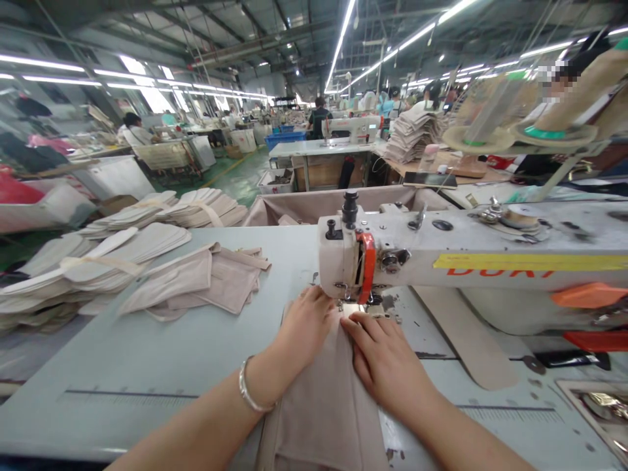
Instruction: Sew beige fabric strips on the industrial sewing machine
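lying on the counter (206, 347), the beige fabric (324, 405) runs between and partly under left grip (305, 324) and right grip (385, 356) to the sewing machine (422, 235). whether either pinches it, i cannot tell

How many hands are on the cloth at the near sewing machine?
2: the left hand at the left side of the cloth, the right hand at its right.
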`<control>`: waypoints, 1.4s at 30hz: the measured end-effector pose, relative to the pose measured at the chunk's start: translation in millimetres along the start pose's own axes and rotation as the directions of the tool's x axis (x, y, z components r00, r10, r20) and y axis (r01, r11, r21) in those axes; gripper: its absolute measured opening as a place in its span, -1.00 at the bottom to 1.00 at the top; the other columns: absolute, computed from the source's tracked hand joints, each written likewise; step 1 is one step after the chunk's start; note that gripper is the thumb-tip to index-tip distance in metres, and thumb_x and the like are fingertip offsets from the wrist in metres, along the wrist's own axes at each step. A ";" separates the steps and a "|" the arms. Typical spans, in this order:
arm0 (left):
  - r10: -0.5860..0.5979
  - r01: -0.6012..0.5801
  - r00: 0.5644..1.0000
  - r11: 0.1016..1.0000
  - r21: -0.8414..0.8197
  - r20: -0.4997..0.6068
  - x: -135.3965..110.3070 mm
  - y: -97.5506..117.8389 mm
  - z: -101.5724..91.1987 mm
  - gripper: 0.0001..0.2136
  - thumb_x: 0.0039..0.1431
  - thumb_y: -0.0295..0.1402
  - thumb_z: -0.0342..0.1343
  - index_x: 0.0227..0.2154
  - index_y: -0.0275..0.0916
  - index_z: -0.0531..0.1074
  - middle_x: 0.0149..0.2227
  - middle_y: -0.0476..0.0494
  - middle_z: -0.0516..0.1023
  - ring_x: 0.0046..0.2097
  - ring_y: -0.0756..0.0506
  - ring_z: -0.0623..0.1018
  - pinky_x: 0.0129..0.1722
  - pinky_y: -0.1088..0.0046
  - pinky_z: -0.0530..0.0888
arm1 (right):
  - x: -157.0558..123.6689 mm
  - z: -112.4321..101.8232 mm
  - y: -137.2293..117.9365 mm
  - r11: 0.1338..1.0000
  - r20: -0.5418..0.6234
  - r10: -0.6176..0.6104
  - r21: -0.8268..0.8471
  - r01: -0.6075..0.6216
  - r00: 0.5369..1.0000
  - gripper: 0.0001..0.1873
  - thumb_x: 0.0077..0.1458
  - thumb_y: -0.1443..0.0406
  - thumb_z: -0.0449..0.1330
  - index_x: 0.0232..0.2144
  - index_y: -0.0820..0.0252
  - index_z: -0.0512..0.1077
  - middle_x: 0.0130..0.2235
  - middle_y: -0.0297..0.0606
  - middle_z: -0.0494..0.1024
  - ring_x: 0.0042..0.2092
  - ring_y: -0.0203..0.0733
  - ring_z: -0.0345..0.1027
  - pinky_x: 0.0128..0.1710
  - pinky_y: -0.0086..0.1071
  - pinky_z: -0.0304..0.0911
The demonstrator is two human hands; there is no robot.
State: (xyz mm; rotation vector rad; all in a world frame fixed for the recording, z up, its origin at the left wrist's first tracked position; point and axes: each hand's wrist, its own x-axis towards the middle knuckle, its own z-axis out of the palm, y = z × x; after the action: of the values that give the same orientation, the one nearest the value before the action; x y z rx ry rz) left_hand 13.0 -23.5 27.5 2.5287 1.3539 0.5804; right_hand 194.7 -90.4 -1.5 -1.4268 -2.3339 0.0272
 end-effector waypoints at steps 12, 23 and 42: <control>0.246 -0.256 0.965 0.959 0.123 0.091 -23.4 -7.5 10.0 -0.72 0.37 -0.41 -0.07 0.09 -0.26 0.32 0.18 -0.23 0.41 0.26 -0.19 0.32 0.29 0.08 0.24 | -0.9 3.7 1.7 1.000 -0.027 0.002 0.016 -0.001 1.000 -0.47 0.20 0.46 -0.01 0.22 0.26 0.22 0.12 -0.09 0.32 0.04 0.05 0.18 0.04 -0.05 0.14; 0.506 -0.503 0.836 0.861 -0.073 0.212 -93.1 8.2 -3.7 -0.68 0.32 -0.32 0.01 0.10 -0.19 0.36 0.14 -0.17 0.46 0.26 -0.12 0.33 0.37 0.23 0.10 | -4.5 2.9 1.9 1.000 -0.032 -0.016 0.021 0.017 0.999 -0.53 0.23 0.44 -0.02 0.17 0.23 0.28 0.07 -0.10 0.36 0.05 0.02 0.20 0.04 -0.09 0.13; 0.464 -0.454 0.855 0.885 -0.099 0.232 -82.1 15.4 -22.9 -0.71 0.32 -0.46 -0.04 0.05 -0.28 0.40 0.09 -0.20 0.49 0.18 -0.12 0.42 0.33 0.23 0.20 | -4.1 9.8 6.0 0.999 -0.062 -0.031 -0.024 0.030 0.998 -0.53 0.24 0.42 0.00 0.19 0.22 0.28 0.08 -0.10 0.37 0.02 0.03 0.23 0.01 -0.08 0.17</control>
State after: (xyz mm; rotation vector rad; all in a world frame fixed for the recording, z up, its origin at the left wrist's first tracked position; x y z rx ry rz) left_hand -26.5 -100.3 34.0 2.7847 0.6398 0.3393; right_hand 198.0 -89.2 -13.2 -1.3828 -2.3117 -0.0525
